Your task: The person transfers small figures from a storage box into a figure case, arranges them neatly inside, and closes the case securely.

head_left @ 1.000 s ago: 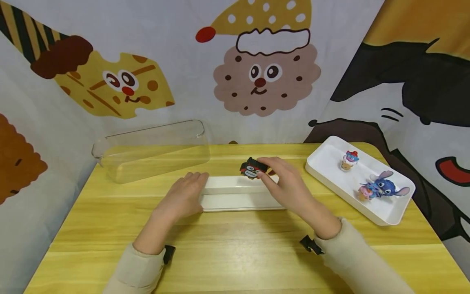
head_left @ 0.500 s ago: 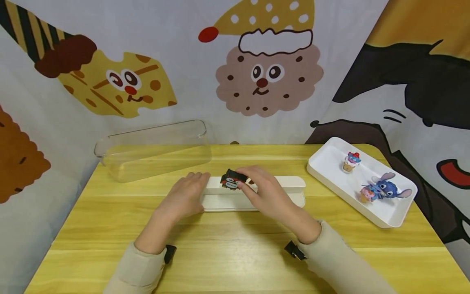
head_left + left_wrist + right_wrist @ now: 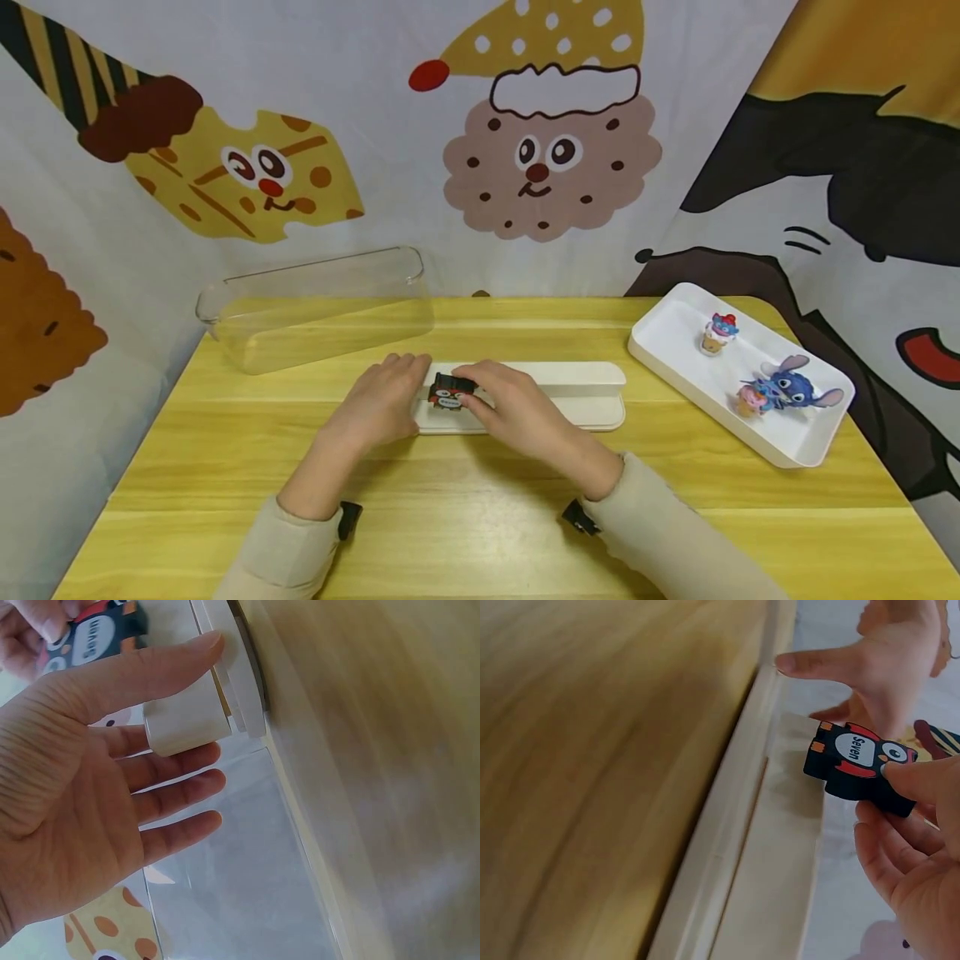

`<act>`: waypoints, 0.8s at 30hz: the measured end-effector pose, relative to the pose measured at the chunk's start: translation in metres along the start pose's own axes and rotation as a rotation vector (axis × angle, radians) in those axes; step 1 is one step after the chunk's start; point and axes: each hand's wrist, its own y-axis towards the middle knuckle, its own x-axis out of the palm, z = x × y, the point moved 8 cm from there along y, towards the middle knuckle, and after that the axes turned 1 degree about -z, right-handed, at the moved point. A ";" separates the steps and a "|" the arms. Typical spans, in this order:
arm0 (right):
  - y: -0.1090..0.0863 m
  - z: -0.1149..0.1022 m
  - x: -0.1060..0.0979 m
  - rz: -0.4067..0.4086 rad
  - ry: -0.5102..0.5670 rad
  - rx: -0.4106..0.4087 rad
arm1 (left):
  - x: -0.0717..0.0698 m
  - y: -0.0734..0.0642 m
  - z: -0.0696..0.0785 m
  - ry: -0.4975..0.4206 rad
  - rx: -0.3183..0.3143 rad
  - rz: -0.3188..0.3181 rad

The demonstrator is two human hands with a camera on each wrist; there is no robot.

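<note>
My right hand (image 3: pixel 517 408) pinches a small black owl figure (image 3: pixel 444 393) with red wings and "Seven" on its white belly. It is close over the left part of a long white two-step display base (image 3: pixel 573 410). In the right wrist view, the thumb lies on the face of the owl (image 3: pixel 855 754), with the feet toward the base (image 3: pixel 772 870). My left hand (image 3: pixel 378 400) holds the base's left end. The left wrist view has its thumb (image 3: pixel 161 671) along the front edge and the other fingers (image 3: pixel 184 784) around the back of the upper step.
A clear plastic cover (image 3: pixel 322 321) lies at the back left. At the right is a white tray (image 3: pixel 678 375) with an ice-cream-cone figure (image 3: pixel 717 333), a pink cone figure (image 3: pixel 752 397) and a blue big-eared figure (image 3: pixel 795 387). Behind the wooden table (image 3: pixel 465 517) hangs a printed cloth (image 3: pixel 375 67).
My right hand has carried the owl figure leftward and down along the base, toward its left end. The left hand has stayed at that end.
</note>
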 end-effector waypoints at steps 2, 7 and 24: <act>0.001 0.000 0.005 -0.019 -0.013 -0.014 | 0.000 0.000 0.000 0.009 0.007 0.005; 0.002 0.002 0.014 -0.054 -0.033 -0.006 | -0.001 -0.001 0.001 0.034 0.032 0.023; 0.010 0.007 0.026 -0.104 -0.066 0.032 | 0.001 -0.001 0.000 0.018 0.012 0.003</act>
